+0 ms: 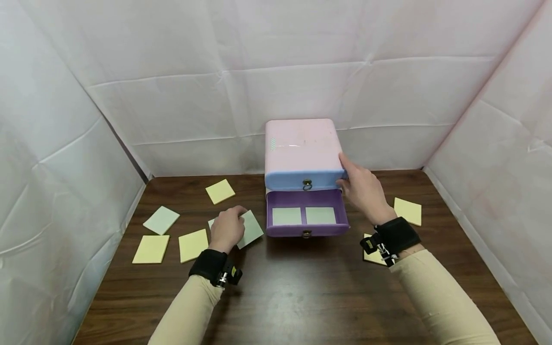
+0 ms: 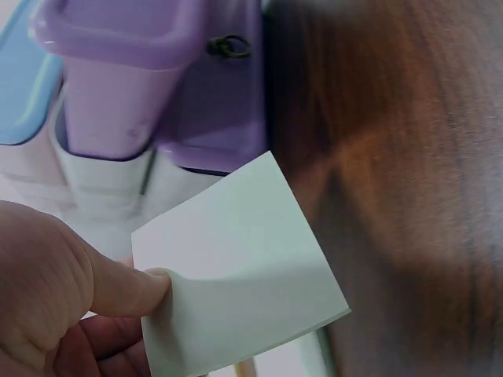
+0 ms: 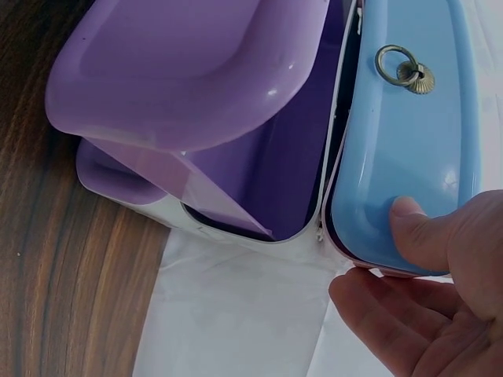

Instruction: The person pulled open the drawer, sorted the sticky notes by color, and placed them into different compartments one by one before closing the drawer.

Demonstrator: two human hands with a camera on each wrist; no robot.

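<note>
**Glossy plastic, matt paper, grained wood**

The drawer box [image 1: 300,152] and its purple drawer [image 1: 307,215] are smooth, glossy plastic with small metal ring pulls [image 3: 399,68]. The sticky notes [image 2: 240,271] are matt paper. The table [image 1: 302,292] shows dark, faintly shiny woodgrain. Creased white cloth backdrop [image 1: 215,72] looks matt.

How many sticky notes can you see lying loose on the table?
7: four left of the drawers, one under the left hand, two right, one partly hidden by the wrist.
</note>
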